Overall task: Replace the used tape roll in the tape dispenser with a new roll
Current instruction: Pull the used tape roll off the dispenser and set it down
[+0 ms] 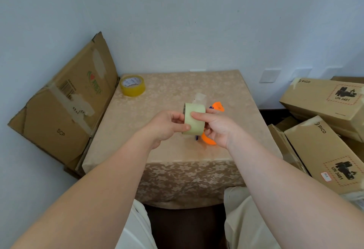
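Observation:
A pale, nearly clear tape roll (194, 117) sits edge-on in an orange tape dispenser (217, 106), held above the middle of the table. My left hand (167, 125) pinches the roll's left side with thumb and fingers. My right hand (217, 127) grips the dispenser from the right, its index finger lying across the roll's outer face. A short loose strip of tape (200, 98) sticks up behind the roll. Most of the dispenser is hidden by my right hand. A second, yellow tape roll (133, 85) lies flat at the table's far left corner.
The small table (177, 91) has a beige flowered cloth and stands against a white wall. A flattened cardboard box (65, 109) leans at its left side. Stacked cardboard cartons (325, 130) crowd the right side. My knees are under the near edge.

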A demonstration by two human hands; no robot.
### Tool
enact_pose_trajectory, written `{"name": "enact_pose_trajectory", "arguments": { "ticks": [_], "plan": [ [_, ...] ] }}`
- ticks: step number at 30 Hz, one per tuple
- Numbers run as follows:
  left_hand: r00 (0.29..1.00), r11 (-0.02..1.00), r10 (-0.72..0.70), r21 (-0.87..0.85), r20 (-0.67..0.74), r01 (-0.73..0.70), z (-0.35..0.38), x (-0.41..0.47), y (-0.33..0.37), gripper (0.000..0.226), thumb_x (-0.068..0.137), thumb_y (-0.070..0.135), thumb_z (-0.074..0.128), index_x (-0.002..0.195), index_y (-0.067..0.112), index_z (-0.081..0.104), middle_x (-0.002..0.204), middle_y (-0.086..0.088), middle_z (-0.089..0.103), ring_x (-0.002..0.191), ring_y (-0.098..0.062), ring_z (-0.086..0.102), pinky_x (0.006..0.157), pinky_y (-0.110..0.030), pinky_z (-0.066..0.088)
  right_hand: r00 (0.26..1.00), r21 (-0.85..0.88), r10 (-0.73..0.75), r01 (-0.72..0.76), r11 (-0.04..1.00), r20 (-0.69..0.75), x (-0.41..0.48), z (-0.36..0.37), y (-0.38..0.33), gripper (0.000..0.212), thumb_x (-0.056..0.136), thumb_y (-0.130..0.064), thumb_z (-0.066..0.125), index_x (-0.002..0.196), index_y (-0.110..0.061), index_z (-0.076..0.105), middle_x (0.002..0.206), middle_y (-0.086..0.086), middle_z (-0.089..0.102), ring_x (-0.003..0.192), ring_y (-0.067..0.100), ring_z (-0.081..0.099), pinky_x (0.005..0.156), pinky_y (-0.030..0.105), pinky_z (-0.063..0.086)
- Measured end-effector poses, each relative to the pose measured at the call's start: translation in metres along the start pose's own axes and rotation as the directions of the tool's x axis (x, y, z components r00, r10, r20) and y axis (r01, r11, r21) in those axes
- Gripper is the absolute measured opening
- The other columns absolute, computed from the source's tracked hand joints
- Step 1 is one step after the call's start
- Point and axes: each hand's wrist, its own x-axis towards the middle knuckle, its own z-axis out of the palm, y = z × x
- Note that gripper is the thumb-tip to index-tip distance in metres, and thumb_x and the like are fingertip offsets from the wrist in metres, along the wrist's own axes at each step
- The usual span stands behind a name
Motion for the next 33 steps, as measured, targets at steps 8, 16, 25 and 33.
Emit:
{"name": "enact_pose_trajectory", "arguments": {
  "ticks": [8, 16, 25, 33],
  "plan": [
    [0.992, 0.993, 0.005, -0.113, -0.125, -0.019, 0.004, 0.005, 0.003, 0.014, 0.077, 0.012, 0.071, 0.090, 0.008, 0.068, 0.091, -0.006, 0.068, 0.088, -0.014, 0.060, 0.085, -0.023, 0.043, 1.000, -0.044, 0.010, -0.010, 0.999, 0.009, -0.003, 0.004, -0.003, 0.010, 0.081, -0.018, 0.071, 0.086, -0.027, 0.072, 0.076, -0.011, 0.069, 0.067, 0.003, 0.059, 0.046, 0.015, 0.032],
    [0.999, 1.000, -0.008, -0.023, -0.047, 0.007, -0.003, 0.001, 0.004, 0.013, 0.074, 0.008, 0.072, 0.069, 0.013, 0.062, 0.085, -0.012, 0.060, 0.081, -0.020, 0.053, 0.084, -0.030, 0.041, 1.000, 0.016, 0.009, -0.009, 1.000, -0.008, 0.000, 0.001, -0.001, 0.010, 0.081, -0.019, 0.072, 0.091, -0.019, 0.071, 0.081, -0.005, 0.070, 0.069, 0.005, 0.062, 0.059, 0.019, 0.039],
    [0.996, 0.993, -0.039, -0.118, -0.083, 0.029, -0.001, 0.003, 0.003, 0.005, 0.079, 0.011, 0.069, 0.083, 0.011, 0.068, 0.083, 0.001, 0.066, 0.082, -0.009, 0.059, 0.076, -0.017, 0.041, 1.000, -0.111, 0.009, -0.009, 0.994, 0.000, 0.002, 0.003, 0.000, 0.017, 0.082, -0.019, 0.070, 0.098, -0.021, 0.071, 0.083, -0.007, 0.067, 0.077, 0.007, 0.057, 0.064, 0.022, 0.035],
    [0.999, 0.999, -0.039, 0.030, -0.013, 0.039, -0.009, 0.002, 0.000, 0.009, 0.075, 0.007, 0.071, 0.075, 0.013, 0.065, 0.086, -0.007, 0.065, 0.086, -0.017, 0.057, 0.093, -0.032, 0.042, 0.995, 0.042, 0.045, -0.041, 0.998, -0.085, 0.012, 0.002, 0.005, 0.006, 0.080, -0.015, 0.072, 0.080, -0.015, 0.067, 0.084, 0.000, 0.067, 0.084, 0.014, 0.060, 0.078, 0.028, 0.041]
  ]
}}
